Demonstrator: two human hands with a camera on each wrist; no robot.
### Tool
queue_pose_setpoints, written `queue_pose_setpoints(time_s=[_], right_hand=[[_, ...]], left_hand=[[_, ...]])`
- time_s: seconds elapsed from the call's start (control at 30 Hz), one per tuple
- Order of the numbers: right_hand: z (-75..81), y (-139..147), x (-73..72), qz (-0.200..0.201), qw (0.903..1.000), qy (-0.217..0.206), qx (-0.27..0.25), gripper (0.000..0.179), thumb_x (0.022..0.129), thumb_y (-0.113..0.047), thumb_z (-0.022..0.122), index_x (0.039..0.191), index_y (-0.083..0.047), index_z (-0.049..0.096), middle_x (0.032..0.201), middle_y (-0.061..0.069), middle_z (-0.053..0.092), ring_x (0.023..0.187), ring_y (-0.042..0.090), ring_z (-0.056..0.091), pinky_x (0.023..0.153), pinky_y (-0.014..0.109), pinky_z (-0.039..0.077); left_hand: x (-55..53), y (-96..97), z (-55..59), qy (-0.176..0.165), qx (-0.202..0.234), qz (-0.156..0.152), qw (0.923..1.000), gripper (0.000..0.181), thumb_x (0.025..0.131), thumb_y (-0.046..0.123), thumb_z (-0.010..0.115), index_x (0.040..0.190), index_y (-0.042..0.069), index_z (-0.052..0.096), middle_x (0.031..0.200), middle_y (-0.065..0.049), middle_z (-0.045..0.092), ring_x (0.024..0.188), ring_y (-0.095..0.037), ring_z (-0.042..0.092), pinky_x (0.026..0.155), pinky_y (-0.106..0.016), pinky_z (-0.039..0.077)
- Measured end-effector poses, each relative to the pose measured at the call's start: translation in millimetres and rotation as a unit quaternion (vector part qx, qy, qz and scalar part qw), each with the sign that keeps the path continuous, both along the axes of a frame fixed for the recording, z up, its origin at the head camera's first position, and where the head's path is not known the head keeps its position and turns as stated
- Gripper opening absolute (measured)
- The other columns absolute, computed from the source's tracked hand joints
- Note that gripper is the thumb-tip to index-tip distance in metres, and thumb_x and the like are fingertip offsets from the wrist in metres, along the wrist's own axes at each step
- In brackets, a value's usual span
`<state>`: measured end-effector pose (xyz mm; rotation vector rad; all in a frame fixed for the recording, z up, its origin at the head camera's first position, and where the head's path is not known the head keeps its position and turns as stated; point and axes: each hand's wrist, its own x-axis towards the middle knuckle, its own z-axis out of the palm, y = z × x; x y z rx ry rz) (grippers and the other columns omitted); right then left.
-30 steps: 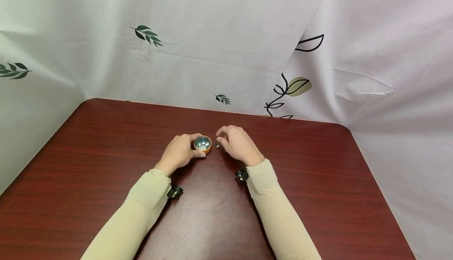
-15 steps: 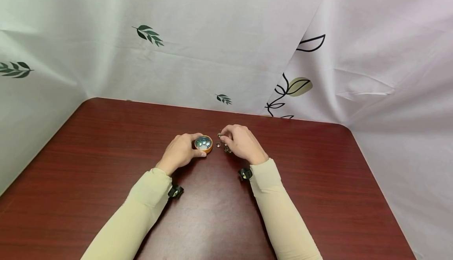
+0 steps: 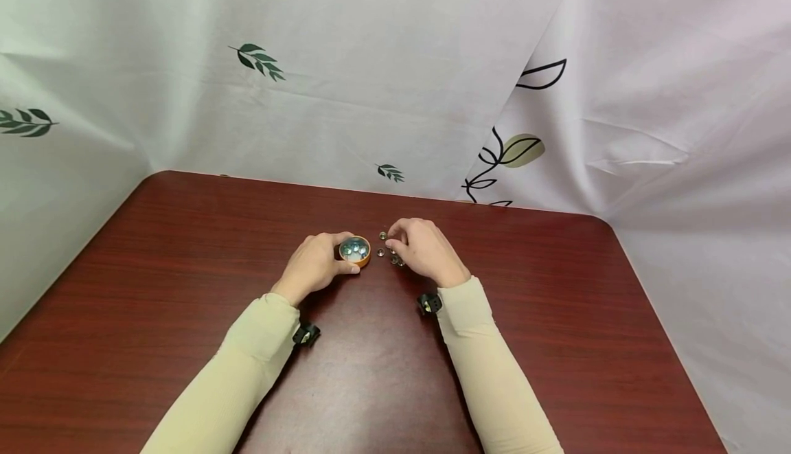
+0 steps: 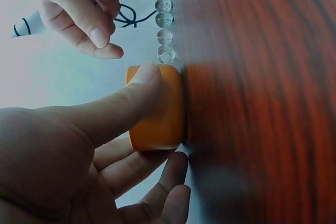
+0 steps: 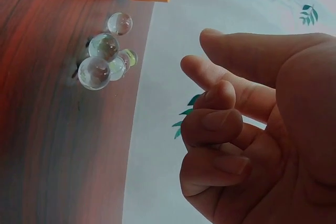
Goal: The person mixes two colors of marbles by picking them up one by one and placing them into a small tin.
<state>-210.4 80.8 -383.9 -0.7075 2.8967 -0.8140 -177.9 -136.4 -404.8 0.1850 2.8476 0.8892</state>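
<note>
Left hand, left and lower left of frame, grips an orange container at centre: thumb laid against its near side, fingers behind and below. Container's base meets the reddish-brown wood tabletop, which fills the right half, dark-grained. Above the container, upper centre: four clear balls in a column along the tabletop; lowest just beside the container, contact unclear. Upper left: right hand, apart from balls and container, before pale cloth with dark line pattern.
</note>
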Motion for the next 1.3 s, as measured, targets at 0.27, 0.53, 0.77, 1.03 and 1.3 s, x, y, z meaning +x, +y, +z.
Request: queue_pose_setpoints(time_s=[0.27,0.53,0.77,1.03,1.3], right_hand=[[1.4,3.0,1.8,-0.009,0.9998,-0.011,0.013,0.014,0.096,-0.022,0.070,0.106,-0.012,0.073,0.071,-0.003,0.058,0.061,0.011,0.053,0.058,0.028,0.044],[-1.5,11.0,5.4,-0.028,0.9991,-0.017,0.026,0.015,0.093,-0.023,0.074,0.104,-0.013,0.074,0.074,-0.001,0.056,0.064,0.014,0.052,0.059,0.028,0.042],[-3.9,15.7,7.6,-0.034,0.9988,-0.024,0.027,0.015,0.091,-0.022,0.076,0.104,-0.014,0.073,0.077,-0.002,0.057,0.066,0.014,0.053,0.060,0.029,0.043],[-5.7,17.7,6.8,-0.032,0.9986,-0.030,0.031,0.018,0.087,-0.017,0.080,0.103,-0.014,0.074,0.079,-0.001,0.057,0.069,0.015,0.053,0.062,0.029,0.044],[-5.7,16.1,8.2,-0.032,0.9980,-0.040,0.039,0.018,0.085,-0.018,0.081,0.102,-0.013,0.074,0.078,-0.001,0.056,0.069,0.015,0.053,0.063,0.029,0.044]], left_hand=[[0.1,-0.2,0.3,0.000,0.000,0.000,1.0000,0.064,0.085,0.031,0.083,0.141,0.013,0.060,0.127,-0.015,0.067,0.118,-0.035,0.061,0.094,-0.049,0.049],[0.9,-0.2,2.1,-0.010,-0.005,0.005,0.9999,0.064,0.086,0.032,0.082,0.143,0.016,0.058,0.129,-0.015,0.066,0.120,-0.036,0.058,0.095,-0.051,0.048],[2.4,-0.1,3.2,-0.019,-0.007,0.007,0.9998,0.066,0.087,0.031,0.081,0.145,0.015,0.056,0.129,-0.015,0.065,0.121,-0.037,0.057,0.094,-0.051,0.049],[1.9,0.9,3.3,-0.017,-0.006,0.006,0.9998,0.065,0.086,0.031,0.081,0.145,0.016,0.057,0.129,-0.015,0.066,0.121,-0.036,0.058,0.095,-0.051,0.049],[2.1,0.6,3.1,-0.019,-0.004,0.006,0.9998,0.067,0.086,0.031,0.082,0.146,0.015,0.056,0.131,-0.016,0.064,0.122,-0.036,0.058,0.095,-0.051,0.048]])
